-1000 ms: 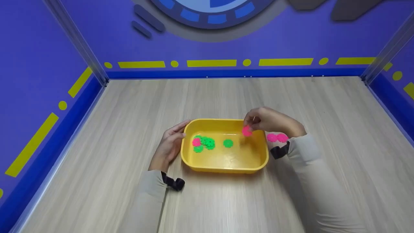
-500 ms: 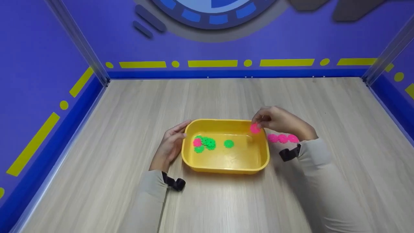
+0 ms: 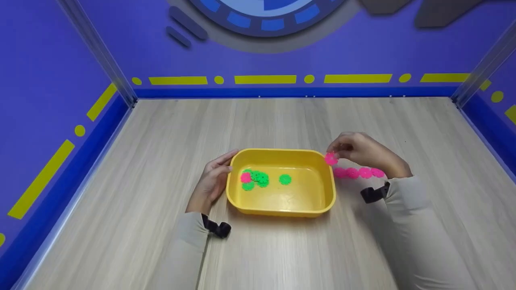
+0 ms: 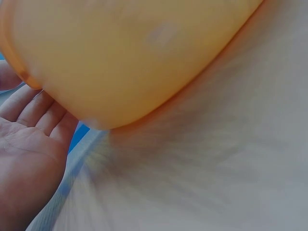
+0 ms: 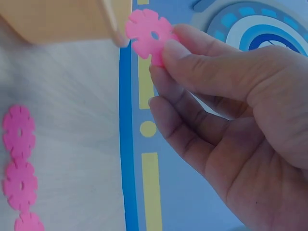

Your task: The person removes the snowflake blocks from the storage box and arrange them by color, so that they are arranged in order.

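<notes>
A yellow tub (image 3: 281,211) holds several green flower discs (image 3: 285,179) and a pink one (image 3: 246,177) near its left end. My left hand (image 3: 211,181) grips the tub's left side, thumb at the rim and fingers along the outer wall; the left wrist view shows the hand (image 4: 29,149) against the tub (image 4: 120,62). Just past the right rim, my right hand (image 3: 365,153) pinches a pink disc (image 3: 331,158) between thumb and fingertips. In the right wrist view, that disc (image 5: 147,33) is raised above the table in the hand (image 5: 231,106).
A row of several pink discs (image 3: 365,172) lies on the wooden table (image 3: 266,253) right of the tub, partly under my right wrist. The right wrist view shows part of this row (image 5: 20,185). Blue-purple walls (image 3: 266,60) enclose the table's back and sides.
My right hand has moved right with the pink disc, from over the tub's inside to beyond its right rim. More of the pink row shows. My left hand stays in place.
</notes>
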The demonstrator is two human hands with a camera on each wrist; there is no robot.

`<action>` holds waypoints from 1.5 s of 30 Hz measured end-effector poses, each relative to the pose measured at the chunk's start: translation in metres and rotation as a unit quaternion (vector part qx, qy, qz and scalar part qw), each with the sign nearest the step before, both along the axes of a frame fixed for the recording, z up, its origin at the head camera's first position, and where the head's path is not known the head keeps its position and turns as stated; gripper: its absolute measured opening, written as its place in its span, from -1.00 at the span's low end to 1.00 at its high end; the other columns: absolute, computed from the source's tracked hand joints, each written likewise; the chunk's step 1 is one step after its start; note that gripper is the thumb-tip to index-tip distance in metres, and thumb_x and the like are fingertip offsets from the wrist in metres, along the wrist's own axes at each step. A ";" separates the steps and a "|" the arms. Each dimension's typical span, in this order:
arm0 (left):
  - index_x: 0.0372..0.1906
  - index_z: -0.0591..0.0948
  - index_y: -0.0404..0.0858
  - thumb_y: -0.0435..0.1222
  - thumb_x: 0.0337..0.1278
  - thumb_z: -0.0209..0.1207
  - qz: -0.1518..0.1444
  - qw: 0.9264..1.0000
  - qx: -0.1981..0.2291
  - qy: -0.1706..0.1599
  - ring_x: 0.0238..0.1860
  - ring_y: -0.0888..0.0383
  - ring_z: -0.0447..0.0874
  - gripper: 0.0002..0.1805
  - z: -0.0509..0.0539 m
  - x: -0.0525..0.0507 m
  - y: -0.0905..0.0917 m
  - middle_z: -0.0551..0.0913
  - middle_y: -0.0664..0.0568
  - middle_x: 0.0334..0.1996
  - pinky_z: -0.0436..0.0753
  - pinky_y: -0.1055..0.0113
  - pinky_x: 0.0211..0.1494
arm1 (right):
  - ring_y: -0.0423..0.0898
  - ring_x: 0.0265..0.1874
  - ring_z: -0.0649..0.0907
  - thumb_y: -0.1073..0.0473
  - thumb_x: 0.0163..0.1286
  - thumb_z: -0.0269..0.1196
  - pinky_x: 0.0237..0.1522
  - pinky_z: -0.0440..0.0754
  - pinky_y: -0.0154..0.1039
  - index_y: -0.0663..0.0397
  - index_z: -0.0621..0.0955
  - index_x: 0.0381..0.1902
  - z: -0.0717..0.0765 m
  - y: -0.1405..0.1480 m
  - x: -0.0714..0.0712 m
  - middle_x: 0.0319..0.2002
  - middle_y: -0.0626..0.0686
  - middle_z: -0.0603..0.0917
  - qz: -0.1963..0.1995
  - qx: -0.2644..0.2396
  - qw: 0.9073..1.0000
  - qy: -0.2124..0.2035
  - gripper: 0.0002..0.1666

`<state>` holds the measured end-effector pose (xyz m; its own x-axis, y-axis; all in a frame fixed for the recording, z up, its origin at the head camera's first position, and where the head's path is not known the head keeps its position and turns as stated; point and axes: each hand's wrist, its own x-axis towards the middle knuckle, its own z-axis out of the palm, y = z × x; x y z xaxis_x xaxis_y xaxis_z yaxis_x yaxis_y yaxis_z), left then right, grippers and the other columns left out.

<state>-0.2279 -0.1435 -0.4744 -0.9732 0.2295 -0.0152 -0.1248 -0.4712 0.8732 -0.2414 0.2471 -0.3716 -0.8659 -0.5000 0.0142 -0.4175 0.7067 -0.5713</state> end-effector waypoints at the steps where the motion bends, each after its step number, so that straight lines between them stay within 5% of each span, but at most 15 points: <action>1: 0.34 0.26 -0.56 -0.61 0.03 -0.05 -0.002 1.000 -0.002 0.001 0.21 0.13 0.49 -0.36 0.000 0.000 0.000 0.43 -0.21 0.30 0.50 0.36 0.25 | -0.07 -0.24 0.65 0.36 0.26 0.26 -0.15 0.70 -0.25 0.07 0.73 -0.18 0.000 0.002 0.000 -0.24 0.03 0.70 -0.001 -0.001 1.000 0.001 -0.80; 11: 0.34 0.27 -0.56 -0.61 0.04 -0.04 -0.002 1.000 0.001 -0.002 0.21 0.14 0.49 -0.36 0.000 0.000 0.000 0.45 -0.17 0.28 0.50 0.37 0.24 | -0.06 -0.26 0.64 0.39 0.26 0.25 -0.21 0.60 -0.49 0.10 0.72 -0.19 -0.003 0.019 0.001 -0.27 0.03 0.68 -0.009 -0.005 1.000 -0.004 -0.79; 35: 0.33 0.25 -0.60 -0.61 0.01 -0.04 -0.002 1.000 0.008 0.012 0.16 0.14 0.53 -0.35 -0.002 -0.001 0.001 0.56 -0.11 0.17 0.52 0.36 0.22 | -0.03 -0.24 0.61 0.44 0.24 0.23 -0.24 0.56 -0.54 0.11 0.72 -0.20 -0.022 0.061 0.011 -0.25 0.07 0.69 -0.059 0.026 0.998 0.004 -0.76; 45: 0.33 0.26 -0.58 -0.61 0.00 -0.05 0.000 1.000 0.000 0.005 0.20 0.11 0.50 -0.35 -0.001 -0.001 0.000 0.46 -0.21 0.27 0.49 0.35 0.25 | -0.02 -0.26 0.59 0.44 0.19 0.27 -0.29 0.53 -0.53 0.15 0.73 -0.19 -0.030 0.084 0.015 -0.25 0.10 0.68 -0.079 0.030 0.996 0.014 -0.75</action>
<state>-0.2291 -0.1435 -0.4751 -0.9734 0.2288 -0.0061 -0.1165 -0.4721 0.8738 -0.2267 0.3306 -0.4020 -0.9339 -0.3574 0.0131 -0.3126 0.7980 -0.5153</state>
